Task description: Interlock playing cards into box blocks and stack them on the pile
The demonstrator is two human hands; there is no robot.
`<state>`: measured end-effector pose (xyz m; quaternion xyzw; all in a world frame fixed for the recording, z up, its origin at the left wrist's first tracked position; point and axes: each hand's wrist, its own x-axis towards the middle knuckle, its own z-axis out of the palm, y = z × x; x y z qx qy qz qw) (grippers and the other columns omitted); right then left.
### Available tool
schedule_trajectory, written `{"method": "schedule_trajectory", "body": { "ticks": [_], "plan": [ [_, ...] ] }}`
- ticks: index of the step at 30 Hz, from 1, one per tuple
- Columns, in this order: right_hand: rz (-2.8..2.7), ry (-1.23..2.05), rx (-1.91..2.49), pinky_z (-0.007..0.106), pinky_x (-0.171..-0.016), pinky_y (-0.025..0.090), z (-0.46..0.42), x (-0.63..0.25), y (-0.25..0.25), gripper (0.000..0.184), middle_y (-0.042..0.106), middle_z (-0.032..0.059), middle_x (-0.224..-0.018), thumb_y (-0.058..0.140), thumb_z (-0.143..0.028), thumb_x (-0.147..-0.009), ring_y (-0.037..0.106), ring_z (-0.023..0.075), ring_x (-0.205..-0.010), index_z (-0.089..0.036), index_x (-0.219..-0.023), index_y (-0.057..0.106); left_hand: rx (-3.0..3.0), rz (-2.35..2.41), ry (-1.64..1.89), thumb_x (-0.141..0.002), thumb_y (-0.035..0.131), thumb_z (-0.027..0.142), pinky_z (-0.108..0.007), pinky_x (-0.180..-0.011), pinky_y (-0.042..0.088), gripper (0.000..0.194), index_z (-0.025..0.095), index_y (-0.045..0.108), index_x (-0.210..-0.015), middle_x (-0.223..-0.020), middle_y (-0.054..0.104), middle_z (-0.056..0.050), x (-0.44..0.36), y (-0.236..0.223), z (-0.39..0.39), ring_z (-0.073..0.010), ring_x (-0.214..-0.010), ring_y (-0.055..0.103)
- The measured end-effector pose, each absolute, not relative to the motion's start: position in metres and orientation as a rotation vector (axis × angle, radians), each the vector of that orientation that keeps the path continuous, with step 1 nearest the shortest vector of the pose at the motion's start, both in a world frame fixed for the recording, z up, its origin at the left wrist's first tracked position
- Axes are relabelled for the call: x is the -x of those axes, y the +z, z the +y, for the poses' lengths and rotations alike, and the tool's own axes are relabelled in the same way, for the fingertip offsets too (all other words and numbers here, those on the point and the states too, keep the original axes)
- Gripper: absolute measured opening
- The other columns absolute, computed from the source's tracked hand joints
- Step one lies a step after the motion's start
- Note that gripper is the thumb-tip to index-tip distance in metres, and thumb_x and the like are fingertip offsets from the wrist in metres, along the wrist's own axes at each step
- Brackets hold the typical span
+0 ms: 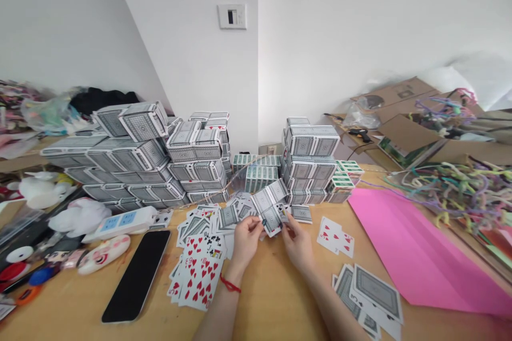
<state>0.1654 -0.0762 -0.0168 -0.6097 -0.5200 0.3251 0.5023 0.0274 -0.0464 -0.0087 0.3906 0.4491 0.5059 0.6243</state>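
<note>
Between my hands, just above the wooden table (256, 277), are several playing cards (271, 201) with grey patterned backs, joined or overlapping at angles; exactly how they fit together I cannot tell. My left hand (248, 234), with a red string on the wrist, pinches their left lower edge. On their right side my right hand (296, 240) grips with thumb and fingers. Loose face-up cards (202, 272), mostly hearts, lie in a pile left of my left hand. Right of my right hand are two heart cards (335, 235) and a fanned pile of cards (372, 295), mostly face-down.
Stacked blocks folded from cards rise at the left (132, 165) and the right (312, 154). Green card boxes (262, 176) stand between them. A black phone (136, 277), a white power strip (124, 224), pink paper (420, 250) and coloured pipe cleaners (460, 192) surround the work spot.
</note>
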Motion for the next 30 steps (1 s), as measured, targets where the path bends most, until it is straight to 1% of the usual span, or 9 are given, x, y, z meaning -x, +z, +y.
{"method": "schedule_trajectory", "body": {
  "ticks": [7, 10, 13, 17, 20, 22, 24, 26, 30],
  "plan": [
    [-1.331, 0.727, 1.459, 0.032, -0.070, 0.051, -0.078, -0.164, -0.020, 0.046, 0.065, 0.0102, -0.103, 0.043, -0.029, -0.078, 0.064, 0.0187, -0.075, -0.015, -0.122, 0.049, -0.887, 1.004, 1.149, -0.062, 0.068, 0.029, -0.035, -0.069, 0.050, 0.021, 0.015, 0.056, -0.071, -0.064, 0.064, -0.001, -0.026, -0.005, -0.048, -0.0181, -0.063, 0.063],
    [-1.407, 0.665, 1.427, 0.033, -0.080, 0.049, -0.078, -0.165, -0.022, 0.043, 0.059, 0.0102, -0.114, 0.041, -0.026, -0.080, 0.060, 0.0207, -0.095, -0.017, -0.120, 0.051, -0.894, 1.002, 1.150, -0.062, 0.068, 0.028, -0.034, -0.069, 0.050, 0.020, 0.015, 0.056, -0.070, -0.064, 0.064, -0.001, -0.026, -0.004, -0.048, -0.0180, -0.064, 0.063],
    [-1.480, 0.557, 1.418, 0.036, -0.093, 0.041, -0.078, -0.164, -0.024, 0.041, 0.054, 0.0091, -0.122, 0.040, -0.024, -0.080, 0.049, 0.0219, -0.113, -0.018, -0.118, 0.054, -0.896, 0.996, 1.143, -0.062, 0.068, 0.029, -0.033, -0.068, 0.050, 0.020, 0.014, 0.057, -0.070, -0.064, 0.064, -0.002, -0.028, -0.003, -0.049, -0.0180, -0.063, 0.062],
    [-1.514, 0.487, 1.430, 0.038, -0.098, 0.036, -0.082, -0.160, -0.020, 0.042, 0.051, 0.0108, -0.124, 0.042, -0.023, -0.080, 0.047, 0.0231, -0.115, -0.017, -0.120, 0.053, -0.901, 0.988, 1.136, -0.062, 0.068, 0.033, -0.031, -0.066, 0.050, 0.022, 0.013, 0.058, -0.070, -0.067, 0.066, -0.004, -0.028, -0.003, -0.049, -0.0184, -0.065, 0.062],
    [-1.453, 0.559, 1.380, 0.039, -0.098, 0.035, -0.083, -0.158, -0.014, 0.041, 0.050, 0.0106, -0.125, 0.045, -0.029, -0.080, 0.045, 0.0239, -0.116, -0.018, -0.119, 0.053, -0.900, 0.997, 1.154, -0.062, 0.068, 0.033, -0.030, -0.062, 0.050, 0.024, 0.013, 0.060, -0.071, -0.067, 0.066, -0.004, -0.027, -0.002, -0.049, -0.0173, -0.061, 0.062],
    [-1.345, 0.725, 1.326, 0.038, -0.092, 0.040, -0.081, -0.161, -0.011, 0.041, 0.054, 0.0101, -0.120, 0.046, -0.036, -0.081, 0.050, 0.0246, -0.110, -0.019, -0.116, 0.056, -0.874, 0.993, 1.168, -0.061, 0.068, 0.033, -0.030, -0.062, 0.050, 0.025, 0.013, 0.061, -0.074, -0.069, 0.067, -0.005, -0.026, 0.000, -0.049, -0.0177, -0.061, 0.062],
    [-1.174, 0.944, 1.257, 0.036, -0.076, 0.048, -0.077, -0.165, -0.011, 0.042, 0.063, 0.0100, -0.106, 0.044, -0.045, -0.081, 0.058, 0.0246, -0.092, -0.017, -0.107, 0.061, -0.845, 0.983, 1.176, -0.060, 0.069, 0.032, -0.031, -0.062, 0.050, 0.026, 0.013, 0.062, -0.076, -0.072, 0.068, -0.006, -0.024, 0.003, -0.048, -0.0192, -0.064, 0.063],
    [-0.995, 1.106, 1.182, 0.033, -0.062, 0.048, -0.073, -0.171, -0.011, 0.043, 0.067, 0.0093, -0.087, 0.046, -0.050, -0.079, 0.060, 0.0230, -0.075, -0.015, -0.094, 0.066, -0.834, 0.985, 1.173, -0.059, 0.070, 0.031, -0.031, -0.063, 0.050, 0.026, 0.013, 0.063, -0.076, -0.072, 0.068, -0.006, -0.023, 0.006, -0.047, -0.0201, -0.065, 0.064],
    [-0.866, 1.356, 0.993, 0.030, -0.058, 0.044, -0.069, -0.179, -0.009, 0.033, 0.066, 0.0057, -0.073, 0.056, -0.048, -0.073, 0.057, 0.0187, -0.063, -0.017, -0.078, 0.068, -0.847, 0.968, 1.119, -0.060, 0.069, 0.030, -0.033, -0.067, 0.050, 0.025, 0.013, 0.063, -0.077, -0.071, 0.069, -0.005, -0.022, 0.008, -0.046, -0.0204, -0.067, 0.065]
  ]
}}
